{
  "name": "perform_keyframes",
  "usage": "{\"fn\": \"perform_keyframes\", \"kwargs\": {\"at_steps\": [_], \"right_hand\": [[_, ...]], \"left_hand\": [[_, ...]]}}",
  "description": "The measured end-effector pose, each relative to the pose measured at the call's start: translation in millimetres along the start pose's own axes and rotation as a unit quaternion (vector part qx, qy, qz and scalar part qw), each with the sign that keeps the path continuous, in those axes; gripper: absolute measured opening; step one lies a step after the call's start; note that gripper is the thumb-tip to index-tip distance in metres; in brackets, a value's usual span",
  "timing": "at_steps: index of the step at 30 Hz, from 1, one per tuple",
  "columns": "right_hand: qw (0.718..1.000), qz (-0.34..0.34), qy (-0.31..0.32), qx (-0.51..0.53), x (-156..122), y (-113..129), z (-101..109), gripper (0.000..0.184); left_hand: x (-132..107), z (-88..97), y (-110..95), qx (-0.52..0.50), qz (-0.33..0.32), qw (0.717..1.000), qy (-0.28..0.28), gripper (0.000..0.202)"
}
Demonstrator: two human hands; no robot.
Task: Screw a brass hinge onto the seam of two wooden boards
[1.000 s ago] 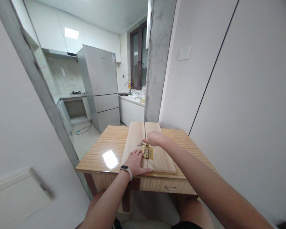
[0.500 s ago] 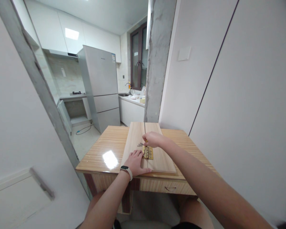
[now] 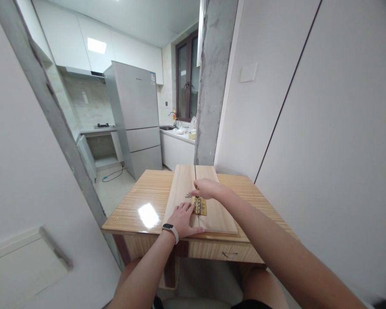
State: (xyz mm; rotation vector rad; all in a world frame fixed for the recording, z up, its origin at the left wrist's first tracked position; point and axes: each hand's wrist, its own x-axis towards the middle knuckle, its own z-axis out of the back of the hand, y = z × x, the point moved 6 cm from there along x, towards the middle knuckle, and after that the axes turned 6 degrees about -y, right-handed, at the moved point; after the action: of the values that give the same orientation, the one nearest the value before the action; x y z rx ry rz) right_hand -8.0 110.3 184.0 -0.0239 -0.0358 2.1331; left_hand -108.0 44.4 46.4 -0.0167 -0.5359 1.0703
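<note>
Two pale wooden boards [image 3: 183, 180] lie side by side on the table, with a dark gap between them. A brass-coloured hinge [image 3: 200, 207] lies flat across the seam. My left hand [image 3: 183, 219] rests on the boards with its fingers spread, fingertips at the hinge's left edge and thumb across the seam. My right hand [image 3: 207, 189] is closed in a pinch over the hinge's far end, around a short yellow tool, seemingly a screwdriver, mostly hidden by the fingers. Several small screws [image 3: 188, 195] lie left of the hinge, close to the right fingertips.
The boards rest on a wood-grain table [image 3: 131, 206] with a drawer [image 3: 228, 252] in front. A pale wall [image 3: 309, 150] stands at the right. Beyond the table are a grey fridge [image 3: 140, 98], a sink counter [image 3: 178, 143] and a grey pillar [image 3: 212, 86].
My right hand has turned slightly at the wrist and its fingers have shifted a little over the hinge. My left hand and the boards stay in place.
</note>
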Motion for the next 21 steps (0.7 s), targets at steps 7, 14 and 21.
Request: {"fn": "perform_keyframes", "kwargs": {"at_steps": [7, 14, 21], "right_hand": [[1.000, -0.008, 0.000, -0.008, -1.5, 2.3, 2.7, 0.051], [0.999, 0.035, -0.011, -0.025, 0.2, 6.3, 0.1, 0.033], [0.998, 0.052, -0.019, -0.016, 2.0, 4.1, 1.2, 0.021]], "left_hand": [[0.4, -0.8, 0.5, -0.003, 0.012, 1.000, 0.010, 0.100], [0.2, -2.3, 1.3, -0.003, 0.010, 1.000, 0.010, 0.101], [0.3, -3.6, 2.3, -0.003, 0.009, 1.000, 0.000, 0.101]]}}
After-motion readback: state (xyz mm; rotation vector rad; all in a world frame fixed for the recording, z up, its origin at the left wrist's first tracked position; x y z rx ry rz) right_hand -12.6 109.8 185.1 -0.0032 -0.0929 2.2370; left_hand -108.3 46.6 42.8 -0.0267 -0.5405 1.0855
